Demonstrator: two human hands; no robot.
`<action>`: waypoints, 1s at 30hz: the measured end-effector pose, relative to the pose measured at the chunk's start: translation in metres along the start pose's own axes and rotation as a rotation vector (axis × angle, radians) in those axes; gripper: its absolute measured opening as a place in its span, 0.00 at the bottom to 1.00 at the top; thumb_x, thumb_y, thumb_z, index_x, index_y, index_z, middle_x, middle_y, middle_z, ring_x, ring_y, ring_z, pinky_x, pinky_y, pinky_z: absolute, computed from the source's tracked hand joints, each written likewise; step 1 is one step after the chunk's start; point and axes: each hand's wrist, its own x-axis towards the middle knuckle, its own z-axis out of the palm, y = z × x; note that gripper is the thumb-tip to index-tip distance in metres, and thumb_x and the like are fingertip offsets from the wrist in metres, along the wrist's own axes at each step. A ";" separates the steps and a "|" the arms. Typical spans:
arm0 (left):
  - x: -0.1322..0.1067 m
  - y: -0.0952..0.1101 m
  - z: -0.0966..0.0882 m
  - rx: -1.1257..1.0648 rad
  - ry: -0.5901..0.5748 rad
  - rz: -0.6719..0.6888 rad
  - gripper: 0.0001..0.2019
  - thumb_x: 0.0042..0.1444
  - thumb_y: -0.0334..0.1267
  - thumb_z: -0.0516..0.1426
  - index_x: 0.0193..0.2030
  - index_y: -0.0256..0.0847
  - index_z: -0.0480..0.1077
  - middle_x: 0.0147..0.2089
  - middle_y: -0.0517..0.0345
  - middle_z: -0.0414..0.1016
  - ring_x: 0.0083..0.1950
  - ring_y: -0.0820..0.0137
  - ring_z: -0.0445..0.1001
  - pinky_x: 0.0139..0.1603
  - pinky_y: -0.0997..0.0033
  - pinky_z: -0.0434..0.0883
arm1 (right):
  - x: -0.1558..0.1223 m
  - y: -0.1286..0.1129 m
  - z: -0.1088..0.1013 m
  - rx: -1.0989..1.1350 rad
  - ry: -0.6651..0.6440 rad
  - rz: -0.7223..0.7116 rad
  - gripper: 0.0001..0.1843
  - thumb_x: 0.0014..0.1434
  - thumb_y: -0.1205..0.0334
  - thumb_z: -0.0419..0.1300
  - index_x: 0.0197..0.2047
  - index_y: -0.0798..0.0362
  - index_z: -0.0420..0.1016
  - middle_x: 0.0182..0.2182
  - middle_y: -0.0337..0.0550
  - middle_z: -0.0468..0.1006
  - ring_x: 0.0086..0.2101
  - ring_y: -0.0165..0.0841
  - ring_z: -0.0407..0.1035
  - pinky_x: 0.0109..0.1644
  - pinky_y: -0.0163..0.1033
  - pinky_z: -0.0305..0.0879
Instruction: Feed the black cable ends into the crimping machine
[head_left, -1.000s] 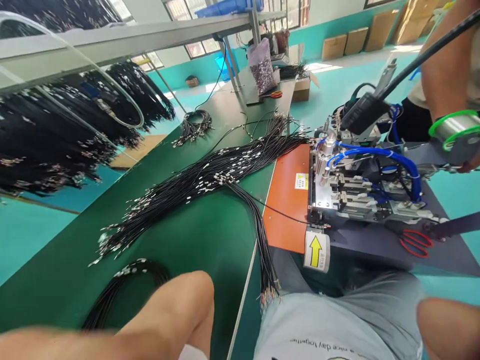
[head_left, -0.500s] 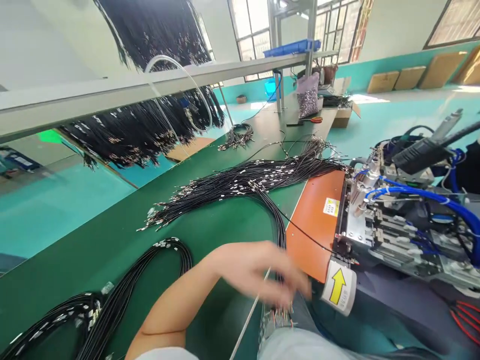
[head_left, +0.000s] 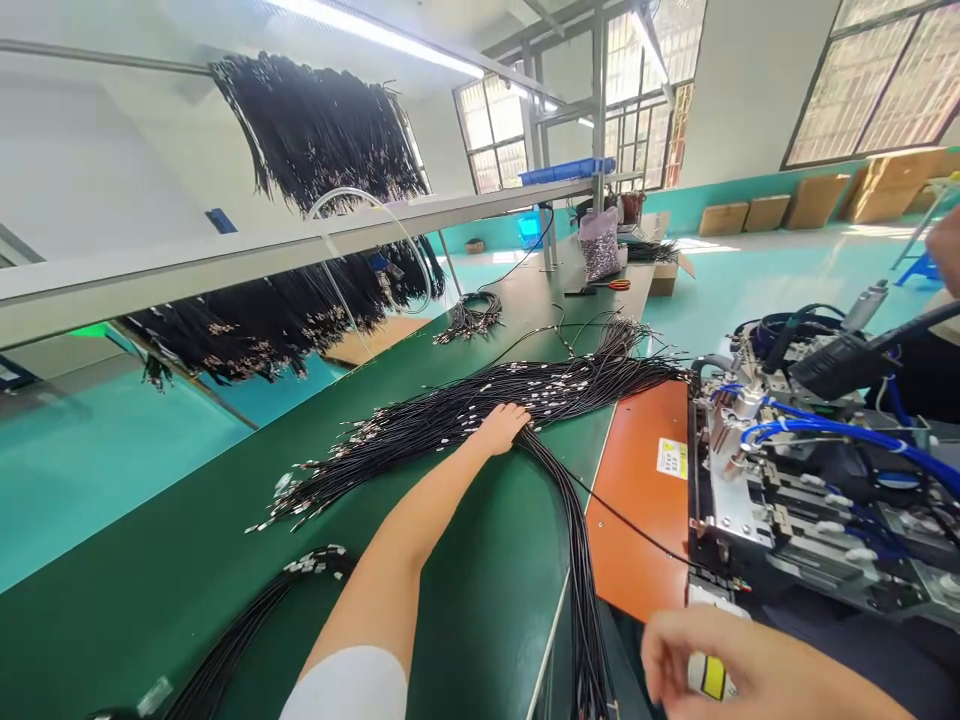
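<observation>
My left hand (head_left: 504, 428) reaches out over the green table, its fingers closed around the upper end of a bundle of thin black cables (head_left: 577, 540). From that hand the bundle bends down over the table's near edge, its lower ends hanging toward me. Directly behind the hand lies a broad pile of black cables (head_left: 420, 425) with white tags and connectors. My right hand (head_left: 694, 650) is at the lower right, slightly blurred, fingers curved and apart with nothing visible in them. It hovers in front of a white part with a yellow mark (head_left: 714, 677).
Right of the table stands an orange plate (head_left: 649, 500) beside a metal machine (head_left: 750, 450) with blue hoses. One cable crosses the plate. Another looped cable bundle (head_left: 247, 620) lies at lower left. A shelf rail (head_left: 285, 245) spans the upper left. Another person's hand (head_left: 946, 250) shows at the right edge.
My left hand has moved away from me, from the bundle's lower part to its upper end on the table. My right hand has come into view. The camera has tilted up.
</observation>
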 end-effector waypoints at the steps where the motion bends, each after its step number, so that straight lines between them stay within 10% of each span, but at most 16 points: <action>1: 0.003 -0.001 0.004 0.012 0.017 0.009 0.29 0.48 0.27 0.61 0.59 0.41 0.64 0.60 0.46 0.70 0.63 0.57 0.65 0.65 0.55 0.58 | 0.015 -0.001 -0.005 0.011 0.008 0.008 0.06 0.61 0.61 0.62 0.42 0.47 0.76 0.37 0.39 0.80 0.39 0.36 0.74 0.45 0.39 0.69; 8: 0.004 -0.008 0.008 0.021 0.084 0.073 0.15 0.52 0.33 0.63 0.47 0.42 0.70 0.47 0.51 0.74 0.52 0.60 0.71 0.59 0.59 0.63 | 0.129 0.023 -0.040 -0.154 0.408 -0.071 0.15 0.64 0.51 0.57 0.47 0.52 0.72 0.45 0.46 0.77 0.45 0.38 0.72 0.52 0.43 0.67; 14: -0.012 0.016 -0.015 0.001 0.131 0.017 0.06 0.60 0.34 0.55 0.43 0.38 0.70 0.40 0.48 0.75 0.45 0.59 0.74 0.48 0.58 0.65 | 0.237 0.025 -0.048 -0.407 0.605 0.057 0.52 0.50 0.37 0.67 0.69 0.56 0.53 0.63 0.59 0.63 0.61 0.49 0.61 0.61 0.48 0.62; 22: -0.040 0.046 -0.031 -0.073 0.142 -0.104 0.14 0.58 0.32 0.55 0.51 0.39 0.68 0.47 0.46 0.74 0.52 0.58 0.72 0.55 0.56 0.64 | 0.298 0.025 -0.030 -0.484 0.580 0.090 0.19 0.59 0.52 0.62 0.51 0.53 0.71 0.51 0.58 0.73 0.53 0.52 0.67 0.50 0.49 0.64; 30: -0.103 -0.027 -0.039 -0.243 0.097 -0.438 0.63 0.41 0.52 0.70 0.74 0.42 0.34 0.72 0.42 0.56 0.72 0.56 0.55 0.71 0.53 0.52 | 0.276 0.017 -0.029 -0.452 0.515 -0.120 0.12 0.67 0.52 0.52 0.50 0.45 0.68 0.31 0.39 0.77 0.31 0.37 0.70 0.37 0.38 0.60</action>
